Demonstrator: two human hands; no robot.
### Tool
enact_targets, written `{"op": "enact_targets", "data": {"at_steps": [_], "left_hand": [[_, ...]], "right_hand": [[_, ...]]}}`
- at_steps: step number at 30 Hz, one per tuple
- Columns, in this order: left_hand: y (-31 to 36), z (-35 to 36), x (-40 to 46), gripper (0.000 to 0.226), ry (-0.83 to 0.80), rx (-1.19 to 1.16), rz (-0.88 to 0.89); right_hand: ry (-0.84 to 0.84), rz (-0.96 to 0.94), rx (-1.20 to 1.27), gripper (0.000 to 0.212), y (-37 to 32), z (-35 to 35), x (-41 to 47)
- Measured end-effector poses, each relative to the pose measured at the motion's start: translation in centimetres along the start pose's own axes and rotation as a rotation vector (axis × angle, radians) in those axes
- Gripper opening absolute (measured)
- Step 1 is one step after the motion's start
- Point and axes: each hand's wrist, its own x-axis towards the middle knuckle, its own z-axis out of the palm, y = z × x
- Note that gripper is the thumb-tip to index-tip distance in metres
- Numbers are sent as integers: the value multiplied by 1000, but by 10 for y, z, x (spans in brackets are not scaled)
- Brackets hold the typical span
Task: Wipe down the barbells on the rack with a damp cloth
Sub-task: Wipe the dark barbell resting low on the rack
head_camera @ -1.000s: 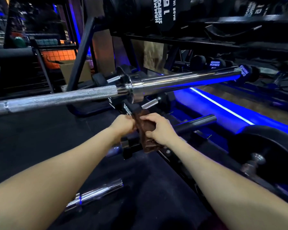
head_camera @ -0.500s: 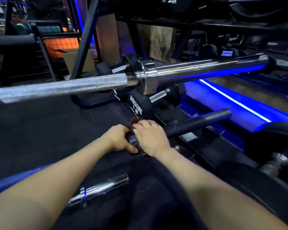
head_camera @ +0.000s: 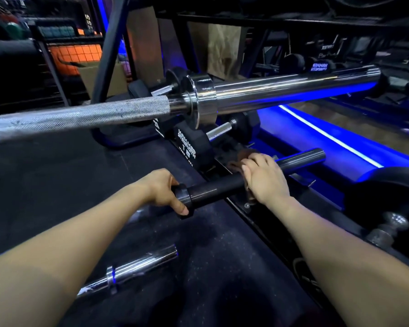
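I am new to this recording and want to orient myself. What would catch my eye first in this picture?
First, the long shiny chrome barbell crossing the upper half of the view, lit by a bright blue light strip on the right. Below it, at the centre, the left hand holds the collar end of a short black barbell sleeve, while the right hand presses a brown cloth around it.

One head-worn camera looks forward and down, close over the black barbell (head_camera: 224,186) (wide-angle, edges bowed).
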Motion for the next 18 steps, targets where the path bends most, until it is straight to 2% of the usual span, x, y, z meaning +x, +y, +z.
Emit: {"op": "enact_targets", "data": {"at_steps": [4, 7, 10, 12, 14, 18], "left_hand": [[2, 0, 0, 36, -16, -7, -10], [5, 0, -1, 31, -9, 27, -22], [9, -1, -3, 35, -6, 75, -53], [11, -2, -3, 42, -17, 99, -67], [11, -4, -2, 47, -35, 112, -68], [11, -4, 1, 48, -57, 137, -72]], "right_hand": [[-107, 144, -13, 37, -24, -3, -2], [-131, 12, 117, 46, -76, -9, -18], [-221, -183, 240, 41, -118, -15, -33], [-196, -237, 242, 47, -112, -18, -33], [-220, -227, 218, 43, -87, -17, -24], [-222, 24, 218, 37, -23, -18, -4]]}}
